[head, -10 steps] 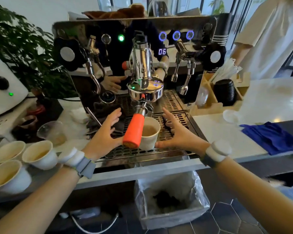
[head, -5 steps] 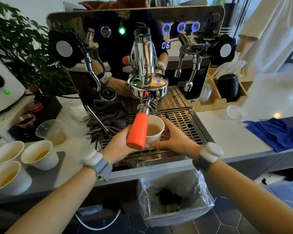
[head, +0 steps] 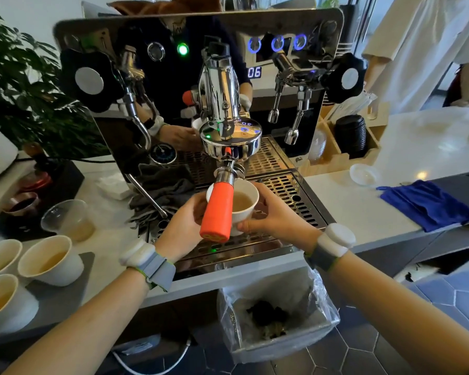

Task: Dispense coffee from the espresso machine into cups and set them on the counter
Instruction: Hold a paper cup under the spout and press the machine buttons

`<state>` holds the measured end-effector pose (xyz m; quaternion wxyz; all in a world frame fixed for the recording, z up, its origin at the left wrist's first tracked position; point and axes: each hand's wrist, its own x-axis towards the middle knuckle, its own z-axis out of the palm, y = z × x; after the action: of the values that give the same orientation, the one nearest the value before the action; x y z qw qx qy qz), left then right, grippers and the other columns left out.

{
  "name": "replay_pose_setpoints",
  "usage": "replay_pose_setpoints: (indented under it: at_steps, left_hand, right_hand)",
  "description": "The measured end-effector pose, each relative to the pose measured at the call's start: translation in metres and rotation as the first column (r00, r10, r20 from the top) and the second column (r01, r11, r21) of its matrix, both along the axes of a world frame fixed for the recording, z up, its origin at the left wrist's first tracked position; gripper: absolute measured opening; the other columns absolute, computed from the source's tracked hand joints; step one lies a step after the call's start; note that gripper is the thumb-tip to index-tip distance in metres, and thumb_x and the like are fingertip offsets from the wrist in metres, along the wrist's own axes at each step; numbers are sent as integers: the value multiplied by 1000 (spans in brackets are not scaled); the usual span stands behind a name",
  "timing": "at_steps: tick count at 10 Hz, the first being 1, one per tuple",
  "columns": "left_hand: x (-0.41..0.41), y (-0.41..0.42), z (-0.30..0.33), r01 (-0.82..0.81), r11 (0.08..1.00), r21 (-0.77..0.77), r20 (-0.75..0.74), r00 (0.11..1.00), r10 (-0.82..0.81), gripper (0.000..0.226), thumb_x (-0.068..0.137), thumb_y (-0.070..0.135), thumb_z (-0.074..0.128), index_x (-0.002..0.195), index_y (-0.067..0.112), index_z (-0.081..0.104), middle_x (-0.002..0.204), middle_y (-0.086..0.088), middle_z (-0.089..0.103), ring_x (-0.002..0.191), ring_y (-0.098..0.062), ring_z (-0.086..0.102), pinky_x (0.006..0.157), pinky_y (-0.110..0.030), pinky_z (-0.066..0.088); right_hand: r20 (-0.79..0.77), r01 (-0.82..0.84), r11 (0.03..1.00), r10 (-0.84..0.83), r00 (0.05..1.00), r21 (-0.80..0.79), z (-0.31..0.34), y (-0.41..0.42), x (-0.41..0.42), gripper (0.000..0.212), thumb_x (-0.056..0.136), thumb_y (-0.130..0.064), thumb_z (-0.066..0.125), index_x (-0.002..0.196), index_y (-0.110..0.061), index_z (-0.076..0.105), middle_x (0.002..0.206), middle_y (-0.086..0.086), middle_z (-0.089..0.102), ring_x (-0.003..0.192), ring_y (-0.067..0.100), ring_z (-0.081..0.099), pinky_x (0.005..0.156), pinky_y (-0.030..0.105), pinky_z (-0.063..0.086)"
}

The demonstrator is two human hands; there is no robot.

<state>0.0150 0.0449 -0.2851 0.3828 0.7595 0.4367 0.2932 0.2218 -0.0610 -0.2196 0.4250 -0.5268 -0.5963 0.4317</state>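
Observation:
A white paper cup [head: 243,205] with pale coffee in it stands on the drip tray [head: 290,196] of the chrome espresso machine [head: 222,85], under the portafilter with its orange handle [head: 217,212]. My left hand [head: 180,226] wraps the cup's left side, partly behind the handle. My right hand [head: 274,216] grips the cup's right side, thumb at its base. Three more filled white cups [head: 48,259] sit on a grey mat [head: 65,290] at the left of the counter.
A clear plastic cup [head: 69,219] and a grey cloth [head: 160,196] lie left of the tray. A blue cloth [head: 425,203] lies on the counter at right. A lined bin [head: 276,315] stands below. Another person in white stands at the back right. A plant fills the far left.
Both hands came in from either side of the cup and closed around it. The camera moved closer to the machine.

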Motion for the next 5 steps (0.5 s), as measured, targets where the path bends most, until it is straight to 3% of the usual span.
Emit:
replay_pose_setpoints:
  at_steps: [1,2,3,4,5]
  left_hand:
    - [-5,-1,-10,-1,1000,19,5,1000,1,74,69,13,82,128,41,48,125,10,60,116,-13,57,98,-46,49]
    - [4,-7,-1,21,996,-82,76,997,-15,60,66,37,77,121,39,52,118,9,62,111,-17,61,93,-47,51]
    - [11,-45,29,38,999,-27,152,988,-34,64,57,56,85,113,50,55,110,24,65,101,4,62,81,-11,48]
    - [18,-67,38,59,996,-61,262,964,-41,62,50,51,90,106,47,63,105,19,70,98,2,65,81,-13,50]
    - [39,-84,44,121,986,-115,337,938,-76,50,59,17,86,103,24,61,97,11,74,95,-3,68,82,-23,55]
  right_hand:
    - [-20,25,1000,-25,999,-11,-3,-5,0,78,69,-10,81,132,-22,36,122,-4,55,114,9,55,90,23,50]
    - [-28,61,998,-61,998,-27,-7,-13,3,78,69,-12,82,131,-21,35,123,-3,54,115,11,54,93,28,51]
    - [-42,84,996,-85,995,-33,-11,-21,9,80,68,-13,83,133,-18,35,123,0,55,116,13,55,95,34,50]
    - [-43,91,995,-92,995,-29,-12,-30,17,80,68,-17,83,131,-24,36,120,-7,56,113,9,57,92,27,52]
    - [-50,114,993,-115,992,-15,-13,-45,32,74,69,-18,83,126,-32,39,120,-9,56,111,7,58,89,24,52]
